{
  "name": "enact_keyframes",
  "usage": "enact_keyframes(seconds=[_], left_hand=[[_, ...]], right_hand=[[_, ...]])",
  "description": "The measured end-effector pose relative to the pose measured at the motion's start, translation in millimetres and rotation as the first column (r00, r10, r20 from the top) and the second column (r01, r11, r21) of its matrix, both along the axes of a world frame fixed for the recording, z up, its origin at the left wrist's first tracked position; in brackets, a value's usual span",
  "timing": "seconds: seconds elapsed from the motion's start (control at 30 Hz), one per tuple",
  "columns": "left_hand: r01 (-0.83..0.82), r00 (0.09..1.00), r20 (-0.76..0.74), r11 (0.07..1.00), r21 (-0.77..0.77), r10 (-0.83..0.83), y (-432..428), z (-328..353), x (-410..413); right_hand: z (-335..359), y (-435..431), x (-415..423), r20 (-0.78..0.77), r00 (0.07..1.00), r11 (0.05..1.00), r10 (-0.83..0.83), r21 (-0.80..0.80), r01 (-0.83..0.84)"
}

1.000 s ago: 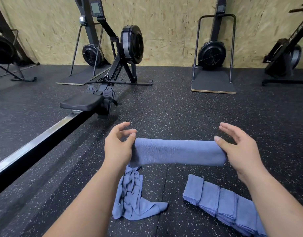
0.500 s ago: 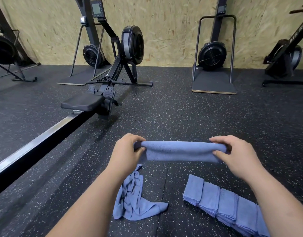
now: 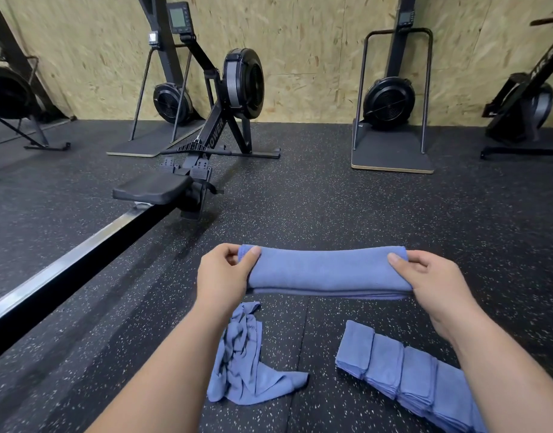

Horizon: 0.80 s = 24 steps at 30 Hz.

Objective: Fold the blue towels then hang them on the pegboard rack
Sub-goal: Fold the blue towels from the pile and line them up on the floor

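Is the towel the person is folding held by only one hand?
No: the left hand and right hand each pinch one end of the folded blue towel.

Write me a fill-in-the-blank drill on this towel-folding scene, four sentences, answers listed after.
1. The left hand and right hand hold the long folded towel by its two ____.
2. The crumpled towel lies on the floor below the ____ forearm.
3. The row of folded towels holds at least ____ towels.
4. The rowing machine stands to the ____ of the held towel.

Answers: ends; left; four; left
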<state>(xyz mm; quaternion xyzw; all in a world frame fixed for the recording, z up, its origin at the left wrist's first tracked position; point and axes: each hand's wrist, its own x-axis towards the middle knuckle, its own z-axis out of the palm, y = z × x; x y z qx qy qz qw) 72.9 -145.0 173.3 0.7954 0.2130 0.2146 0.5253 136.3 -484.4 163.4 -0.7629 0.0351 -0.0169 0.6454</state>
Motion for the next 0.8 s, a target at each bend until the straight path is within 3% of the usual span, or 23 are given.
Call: enact_keyframes(seconds=[0.07, 0.17, 0.27, 0.37, 0.53, 0.67, 0.8], left_hand=[[-0.032, 0.999, -0.020, 0.985, 0.169, 0.036, -9.5, 0.8, -0.6], [-0.043, 0.998, 0.047, 0.971, 0.236, 0.032, -32.7, 6.7, -4.8], [-0.027, 0.994, 0.106, 0.971, 0.236, 0.002, -59.3, 10.9, -6.4], [0.023, 0.989, 0.142, 0.980, 0.198, -0.051, -88.5, 13.1, -7.7], [0.104, 0.985, 0.145, 0.992, -0.074, -0.093, -129.9, 9.3, -7.2], [0.091, 0.986, 0.166, 0.927, -0.365, -0.031, -141.4, 8.1, -6.7], [0.045, 0.991, 0.131, 0.875, -0.482, 0.022, -135.0, 6.1, -3.0]], right_hand=[[-3.2, 6.4, -0.2, 0.053, 0.996, 0.985, -0.073, -0.152, 0.080], [8.0, 22.1, -8.8, 0.180, 0.977, 0.917, -0.112, -0.360, 0.172], [21.4, 42.4, -22.9, 0.309, 0.947, 0.903, -0.089, -0.376, 0.207], [28.4, 64.6, -37.0, 0.344, 0.937, 0.923, -0.064, -0.336, 0.186], [23.2, 93.2, -54.8, 0.323, 0.946, 0.953, -0.002, -0.287, 0.100], [15.8, 98.0, -60.7, 0.286, 0.957, 0.963, 0.049, -0.269, 0.031], [17.5, 87.9, -59.8, 0.300, 0.943, 0.958, 0.146, -0.279, -0.060]])
